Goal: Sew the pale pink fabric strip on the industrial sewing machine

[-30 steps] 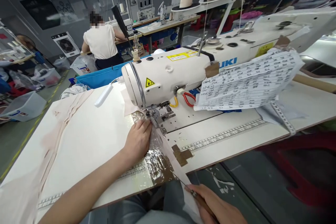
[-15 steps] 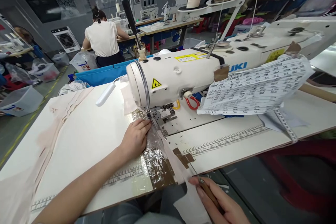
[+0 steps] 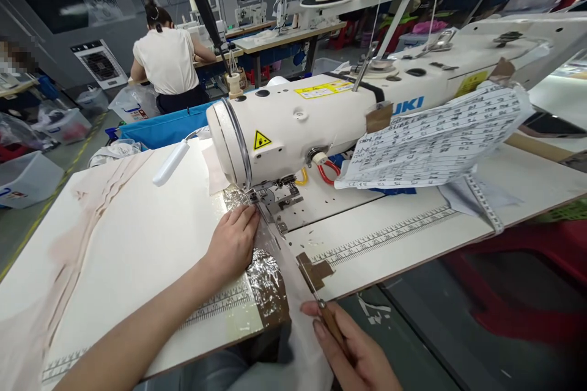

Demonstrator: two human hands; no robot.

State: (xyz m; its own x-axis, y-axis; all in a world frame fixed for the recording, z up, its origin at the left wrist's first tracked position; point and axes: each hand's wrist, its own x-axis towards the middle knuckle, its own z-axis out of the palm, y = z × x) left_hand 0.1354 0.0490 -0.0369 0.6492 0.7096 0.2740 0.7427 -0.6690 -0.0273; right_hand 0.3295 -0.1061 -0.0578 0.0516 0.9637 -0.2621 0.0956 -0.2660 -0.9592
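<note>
My left hand [image 3: 233, 241] lies palm down beside the needle area of a white sewing machine [image 3: 293, 128], its fingertips on the edge of a thin pale pink fabric strip [image 3: 290, 275]. The strip runs from the presser foot [image 3: 257, 197] down over the table's front edge. My right hand [image 3: 355, 348], low in the view, is closed around the wooden handle of an awl [image 3: 331, 325]. The awl's thin metal shaft points up and left, over the strip's right edge. Fabric also hangs by the right fingers; whether they pinch it is unclear.
Handwritten paper sheets [image 3: 426, 140] hang on the machine's right side. Red-handled scissors [image 3: 329, 172] lie behind the needle area. More pale fabric [image 3: 87, 220] is spread on the left of the table [image 3: 156, 226]. A person [image 3: 167, 61] sits ahead, back turned.
The camera view has shifted slightly. My right hand has moved left and a little up with the awl, nearer the strip. The left hand stays by the presser foot.
</note>
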